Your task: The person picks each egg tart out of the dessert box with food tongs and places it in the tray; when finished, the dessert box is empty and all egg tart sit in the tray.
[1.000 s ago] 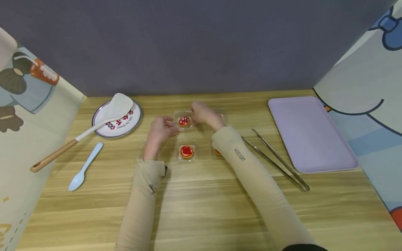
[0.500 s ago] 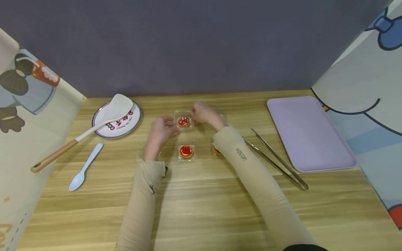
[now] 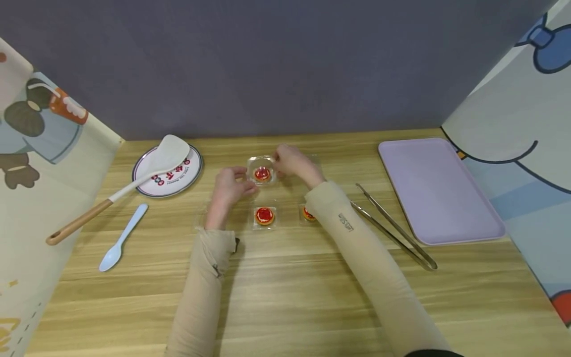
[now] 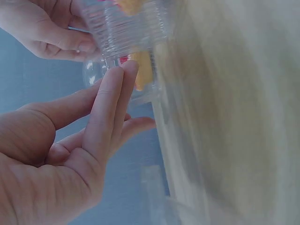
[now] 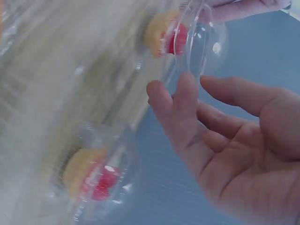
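Observation:
A clear plastic box (image 3: pixel 261 170) with a red-topped tart (image 3: pixel 262 174) inside stands between both hands at the back of the table. My left hand (image 3: pixel 229 186) pinches its left edge, fingertips meeting the plastic in the left wrist view. From the other side, my right hand (image 3: pixel 292 161) pinches the box's right rim between thumb and fingertips. A rounded clear lid (image 5: pixel 208 44) covers the tart; whether it is fully pressed down I cannot tell. Nearer me sits another boxed tart (image 3: pixel 265 216). The right sleeve partly covers a further tart (image 3: pixel 308 213).
A plate (image 3: pixel 178 186) bearing a white spatula (image 3: pixel 169 152) with a wooden handle lies at the left, beside a pale blue spoon (image 3: pixel 122 238). Metal tongs (image 3: pixel 394 228) and a lilac tray (image 3: pixel 439 191) lie at the right. A dark panel (image 3: pixel 285 69) rises behind the table.
Both hands stay at the same box with barely any movement. The right hand shifts very slightly to the right, and the view itself moves a little.

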The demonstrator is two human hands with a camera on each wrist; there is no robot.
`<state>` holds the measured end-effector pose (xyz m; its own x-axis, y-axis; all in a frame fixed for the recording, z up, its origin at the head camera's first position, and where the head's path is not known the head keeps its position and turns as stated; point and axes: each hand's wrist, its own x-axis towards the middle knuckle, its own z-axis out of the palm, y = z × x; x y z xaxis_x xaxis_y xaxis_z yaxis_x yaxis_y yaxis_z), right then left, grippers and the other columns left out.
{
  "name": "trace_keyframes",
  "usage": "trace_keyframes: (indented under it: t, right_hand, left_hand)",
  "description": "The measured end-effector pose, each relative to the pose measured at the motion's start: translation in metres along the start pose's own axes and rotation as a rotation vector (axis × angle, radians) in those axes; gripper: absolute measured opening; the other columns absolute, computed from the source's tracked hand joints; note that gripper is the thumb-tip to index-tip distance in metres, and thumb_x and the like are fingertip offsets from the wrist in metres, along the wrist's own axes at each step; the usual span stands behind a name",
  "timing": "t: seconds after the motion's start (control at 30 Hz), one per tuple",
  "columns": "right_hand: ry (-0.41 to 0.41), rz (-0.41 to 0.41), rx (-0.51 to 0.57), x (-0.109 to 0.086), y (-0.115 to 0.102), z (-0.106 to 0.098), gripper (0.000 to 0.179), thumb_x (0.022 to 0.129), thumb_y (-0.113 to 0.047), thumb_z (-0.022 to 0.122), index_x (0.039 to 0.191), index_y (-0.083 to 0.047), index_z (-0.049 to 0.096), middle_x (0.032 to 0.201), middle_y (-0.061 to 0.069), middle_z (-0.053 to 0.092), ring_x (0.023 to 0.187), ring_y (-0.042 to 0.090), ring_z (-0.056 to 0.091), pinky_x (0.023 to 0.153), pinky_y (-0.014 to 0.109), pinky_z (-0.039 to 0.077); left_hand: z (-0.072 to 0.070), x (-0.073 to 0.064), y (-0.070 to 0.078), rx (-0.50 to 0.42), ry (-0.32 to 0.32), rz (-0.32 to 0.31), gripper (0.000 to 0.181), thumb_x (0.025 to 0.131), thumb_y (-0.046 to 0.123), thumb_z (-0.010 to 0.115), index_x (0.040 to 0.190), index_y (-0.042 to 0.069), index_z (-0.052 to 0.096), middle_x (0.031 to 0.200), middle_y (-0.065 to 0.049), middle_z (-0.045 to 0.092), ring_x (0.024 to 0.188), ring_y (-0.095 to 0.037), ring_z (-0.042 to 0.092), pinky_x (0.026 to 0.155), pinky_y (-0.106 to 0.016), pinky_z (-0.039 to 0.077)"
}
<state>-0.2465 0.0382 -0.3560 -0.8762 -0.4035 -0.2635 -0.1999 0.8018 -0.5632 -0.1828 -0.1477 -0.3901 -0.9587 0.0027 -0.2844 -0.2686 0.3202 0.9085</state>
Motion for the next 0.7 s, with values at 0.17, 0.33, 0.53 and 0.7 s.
trace_keyframes:
  t: [0.17,0.33,0.53,0.7]
  right_hand:
    - [0.028,-0.042,0.027,-0.005,-0.008,-0.004,0.024,0.107,-0.003,0.057,0.124,0.007,0.069,0.104,0.018,0.073,0.075,0.02,0.065,0.073,0.031,0.06]
    - [0.043,-0.085,0.071,-0.005,-0.017,-0.006,0.038,0.104,0.002,0.053,0.142,0.007,0.061,0.103,0.021,0.074,0.07,0.02,0.063,0.061,0.024,0.053]
    - [0.03,-0.111,0.303,0.002,-0.025,-0.003,0.032,0.109,0.001,0.052,0.14,0.008,0.058,0.101,0.023,0.072,0.081,0.03,0.071,0.075,0.036,0.065]
    - [0.004,-0.09,0.648,0.01,-0.03,0.003,0.028,0.114,-0.002,0.044,0.134,0.012,0.058,0.11,0.028,0.068,0.084,0.031,0.072,0.094,0.05,0.064]
  left_hand:
    - [-0.008,-0.006,0.005,0.024,0.014,0.02,0.059,0.097,-0.005,0.072,0.151,-0.011,0.05,0.157,-0.029,0.05,0.104,-0.031,0.077,0.086,-0.025,0.064]
    - [-0.021,-0.014,0.008,-0.087,0.029,0.051,0.051,0.103,-0.004,0.066,0.151,-0.011,0.051,0.143,-0.034,0.059,0.09,-0.021,0.079,0.085,-0.025,0.064]
    - [-0.035,-0.018,0.005,-0.186,0.13,0.143,0.036,0.106,-0.005,0.059,0.138,-0.018,0.055,0.123,-0.027,0.056,0.066,-0.007,0.073,0.078,-0.025,0.065]
    - [-0.045,-0.019,0.0,-0.176,0.218,0.212,0.027,0.105,-0.005,0.059,0.128,-0.019,0.058,0.102,-0.016,0.052,0.061,-0.005,0.072,0.073,-0.025,0.066]
